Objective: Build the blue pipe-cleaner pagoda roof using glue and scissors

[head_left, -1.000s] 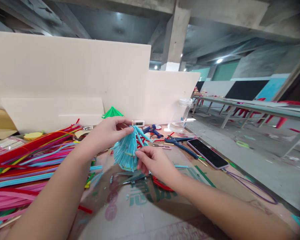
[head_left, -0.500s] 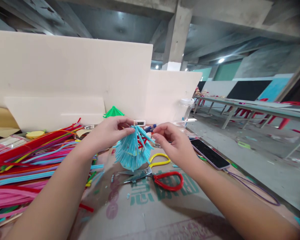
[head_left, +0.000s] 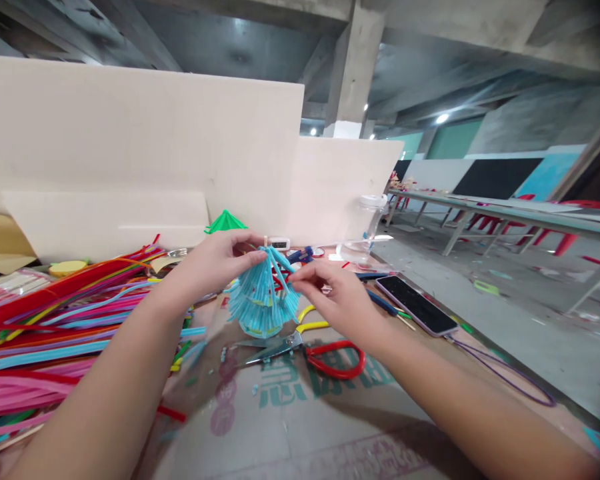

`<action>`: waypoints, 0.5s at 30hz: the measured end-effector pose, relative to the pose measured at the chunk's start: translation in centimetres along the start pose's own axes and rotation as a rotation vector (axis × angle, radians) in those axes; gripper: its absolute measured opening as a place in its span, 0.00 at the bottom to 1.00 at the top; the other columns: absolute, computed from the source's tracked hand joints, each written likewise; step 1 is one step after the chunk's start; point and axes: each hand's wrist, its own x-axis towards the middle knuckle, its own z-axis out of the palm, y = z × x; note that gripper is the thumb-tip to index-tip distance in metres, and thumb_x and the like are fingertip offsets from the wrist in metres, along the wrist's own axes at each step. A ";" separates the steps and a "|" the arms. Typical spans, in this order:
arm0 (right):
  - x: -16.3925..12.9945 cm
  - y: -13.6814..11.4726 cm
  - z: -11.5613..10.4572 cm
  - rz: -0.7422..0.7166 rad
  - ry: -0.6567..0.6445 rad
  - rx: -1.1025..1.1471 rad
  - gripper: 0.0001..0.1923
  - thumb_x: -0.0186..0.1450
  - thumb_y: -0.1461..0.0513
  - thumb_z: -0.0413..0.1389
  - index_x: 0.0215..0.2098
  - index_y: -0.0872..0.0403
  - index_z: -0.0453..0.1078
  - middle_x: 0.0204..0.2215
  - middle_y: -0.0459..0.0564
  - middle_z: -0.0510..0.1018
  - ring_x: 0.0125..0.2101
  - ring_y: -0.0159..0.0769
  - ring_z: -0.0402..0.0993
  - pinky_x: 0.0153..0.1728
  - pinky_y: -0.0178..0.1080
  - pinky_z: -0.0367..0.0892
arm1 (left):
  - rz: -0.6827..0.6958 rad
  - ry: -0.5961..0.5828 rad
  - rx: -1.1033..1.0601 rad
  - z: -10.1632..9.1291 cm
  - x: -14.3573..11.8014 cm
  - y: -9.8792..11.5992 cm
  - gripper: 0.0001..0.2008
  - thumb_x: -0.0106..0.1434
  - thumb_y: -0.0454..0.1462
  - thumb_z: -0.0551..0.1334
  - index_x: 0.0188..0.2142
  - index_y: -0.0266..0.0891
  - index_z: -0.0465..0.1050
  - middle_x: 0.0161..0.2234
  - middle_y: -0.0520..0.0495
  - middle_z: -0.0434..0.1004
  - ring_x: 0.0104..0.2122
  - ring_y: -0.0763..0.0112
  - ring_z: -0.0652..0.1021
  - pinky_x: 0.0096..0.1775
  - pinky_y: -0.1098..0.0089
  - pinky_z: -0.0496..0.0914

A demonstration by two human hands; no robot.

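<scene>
A tiered, cone-shaped model of light blue pipe cleaners [head_left: 264, 313] stands on the cardboard, with some red pieces showing through a gap on its right side. My left hand [head_left: 233, 259] is closed round its upper left part, thumb near the top. On the right side, my right hand [head_left: 330, 290] pinches the end of a blue pipe cleaner that slants down from the top. Just in front of the model lie scissors [head_left: 293, 343] with one yellow and one red handle, their blades apart and pointing left.
Loose coloured pipe cleaners [head_left: 55, 353] are heaped on the left. A phone [head_left: 417, 305] with a purple cord lies on the right. Behind are a green cone-shaped piece [head_left: 225, 221], a small digital display [head_left: 280, 244], a clear plastic bottle [head_left: 364, 230] and white boards [head_left: 145, 147].
My right hand has moved left and down to the model's side, and its fingers have closed on a blue pipe cleaner. My left hand stays at the top.
</scene>
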 end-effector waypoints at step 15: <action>-0.8 -1.0 0.9 -0.305 -0.064 -0.439 0.11 0.68 0.63 0.55 0.48 0.56 0.71 0.44 0.56 0.77 0.44 0.40 0.73 0.42 0.42 0.70 | -0.027 0.004 0.014 0.3 -0.5 1.5 0.15 0.61 0.45 0.62 0.44 0.40 0.75 0.41 0.48 0.81 0.40 0.63 0.78 0.39 0.67 0.72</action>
